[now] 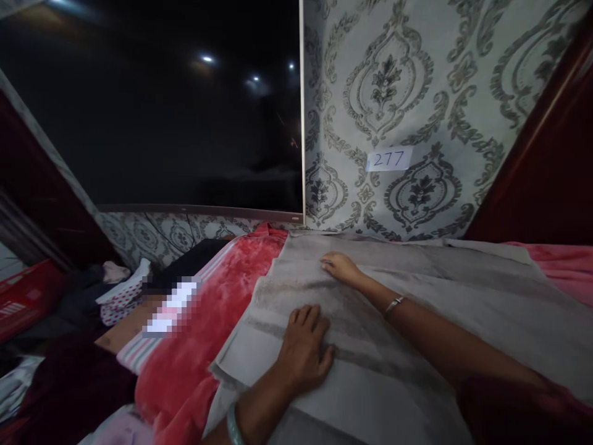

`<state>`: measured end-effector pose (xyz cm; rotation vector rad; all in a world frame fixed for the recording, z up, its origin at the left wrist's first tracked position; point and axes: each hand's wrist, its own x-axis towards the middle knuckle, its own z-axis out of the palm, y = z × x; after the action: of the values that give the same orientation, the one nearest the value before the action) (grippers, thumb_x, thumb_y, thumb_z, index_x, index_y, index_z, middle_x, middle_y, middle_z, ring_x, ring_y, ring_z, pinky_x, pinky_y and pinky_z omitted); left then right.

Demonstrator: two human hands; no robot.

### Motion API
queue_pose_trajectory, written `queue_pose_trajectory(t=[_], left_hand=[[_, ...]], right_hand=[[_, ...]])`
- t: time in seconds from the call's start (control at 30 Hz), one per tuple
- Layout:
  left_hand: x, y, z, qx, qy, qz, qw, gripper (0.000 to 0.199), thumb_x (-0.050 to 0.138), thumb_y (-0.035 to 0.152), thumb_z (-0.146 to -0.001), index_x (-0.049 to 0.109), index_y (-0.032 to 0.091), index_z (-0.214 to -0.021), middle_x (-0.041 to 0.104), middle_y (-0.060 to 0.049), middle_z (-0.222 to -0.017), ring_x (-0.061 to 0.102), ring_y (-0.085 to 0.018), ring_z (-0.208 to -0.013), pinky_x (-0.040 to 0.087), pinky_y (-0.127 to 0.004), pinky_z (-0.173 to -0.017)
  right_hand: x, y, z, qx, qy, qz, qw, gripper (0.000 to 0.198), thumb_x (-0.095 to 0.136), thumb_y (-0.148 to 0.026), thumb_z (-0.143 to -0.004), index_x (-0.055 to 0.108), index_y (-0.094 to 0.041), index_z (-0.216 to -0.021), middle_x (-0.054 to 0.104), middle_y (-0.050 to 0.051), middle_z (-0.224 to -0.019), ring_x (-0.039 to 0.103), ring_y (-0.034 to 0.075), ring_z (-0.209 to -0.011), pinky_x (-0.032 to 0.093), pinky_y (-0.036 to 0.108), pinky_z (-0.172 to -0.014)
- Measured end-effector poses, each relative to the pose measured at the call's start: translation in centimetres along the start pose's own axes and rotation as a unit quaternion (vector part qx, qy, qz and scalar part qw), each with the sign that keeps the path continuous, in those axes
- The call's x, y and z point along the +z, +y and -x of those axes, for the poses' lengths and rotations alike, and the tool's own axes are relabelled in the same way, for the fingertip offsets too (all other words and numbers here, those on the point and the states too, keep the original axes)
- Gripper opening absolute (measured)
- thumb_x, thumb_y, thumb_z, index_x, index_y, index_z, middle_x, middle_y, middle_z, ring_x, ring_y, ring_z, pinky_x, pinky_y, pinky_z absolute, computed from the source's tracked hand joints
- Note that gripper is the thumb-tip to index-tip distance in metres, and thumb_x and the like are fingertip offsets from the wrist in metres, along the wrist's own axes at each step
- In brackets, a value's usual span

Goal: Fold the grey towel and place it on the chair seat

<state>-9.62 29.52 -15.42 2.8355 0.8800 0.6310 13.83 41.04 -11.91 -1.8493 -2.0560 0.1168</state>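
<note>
At far left, a red bag (25, 300) sits beside piled dark clothing (78, 383), with a white cloth with red dots (121, 300) near it. Above, a large dark screen (185, 123) reflects small ceiling lights. Next comes a plush red blanket (231, 284) with a striped border (part of it is pixelated). A gray cloth (486, 296) overlaps this blanket and spreads from the middle to the right, its surface lightly rumpled. The left hand (303, 349), with a pale green bangle (234, 423) at the wrist, lies palm down on the cloth's left part, fingers slightly apart. Farther in and to the right, the right hand (341, 269), wearing a silver bracelet (395, 304), rests on the cloth with fingers bent; whether they pinch any fabric, I cannot tell. Behind, patterned wallpaper (389, 86) carries a label reading 277 (393, 159). At far right, pink fabric (563, 262) shows beyond the cloth, below a dark red panel (546, 142).
</note>
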Motion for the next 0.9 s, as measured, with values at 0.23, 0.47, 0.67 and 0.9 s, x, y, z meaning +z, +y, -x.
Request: queue_pose_trajectory(t=[0.23, 0.47, 0.67, 0.9], left_hand=[[0.6, -0.3, 0.2, -0.04, -0.027, 0.012, 0.999, 0.05, 0.059, 0.039, -0.085, 0.056, 0.024, -0.132, 0.045, -0.012, -0.153, 0.036, -0.035, -0.142, 0.02, -0.063, -0.119], [0.9, -0.6, 0.4, -0.045, -0.052, 0.031, 0.997, 0.057, 0.06, 0.04, -0.083, 0.052, 0.023, -0.136, 0.039, -0.014, -0.157, 0.031, -0.038, -0.146, 0.016, -0.066, -0.12], [1.7, -0.7, 0.5, -0.074, -0.043, 0.038, 0.996, 0.07, 0.066, 0.038, -0.076, 0.048, 0.022, -0.142, 0.018, -0.013, -0.165, 0.01, -0.044, -0.151, 0.012, -0.071, -0.119], [2.1, -0.7, 0.5, -0.086, -0.045, 0.056, 0.994, 0.073, 0.066, 0.041, -0.079, 0.046, 0.021, -0.146, 0.013, -0.013, -0.166, 0.003, -0.045, -0.151, 0.01, -0.073, -0.119]], right_hand=[[3.1, -1.7, -4.4, -0.034, -0.04, 0.001, 0.999, 0.027, 0.066, -0.025, -0.086, 0.074, -0.019, -0.11, 0.072, 0.008, -0.115, 0.062, 0.02, -0.109, 0.042, 0.024, -0.095], [3.5, -0.4, -6.8, 0.028, -0.022, 0.005, 0.999, 0.026, 0.049, -0.02, -0.093, 0.074, -0.019, -0.103, 0.074, 0.007, -0.105, 0.064, 0.018, -0.097, 0.042, 0.024, -0.079], [4.3, -1.7, -7.9, 0.012, -0.05, -0.007, 0.999, 0.03, 0.051, -0.031, -0.095, 0.073, -0.018, -0.111, 0.074, 0.009, -0.11, 0.065, 0.019, -0.098, 0.043, 0.024, -0.078], [5.1, -5.0, -9.1, -0.028, -0.051, -0.012, 0.998, 0.024, 0.062, -0.036, -0.091, 0.076, -0.022, -0.104, 0.074, 0.007, -0.109, 0.064, 0.02, -0.103, 0.043, 0.024, -0.082]])
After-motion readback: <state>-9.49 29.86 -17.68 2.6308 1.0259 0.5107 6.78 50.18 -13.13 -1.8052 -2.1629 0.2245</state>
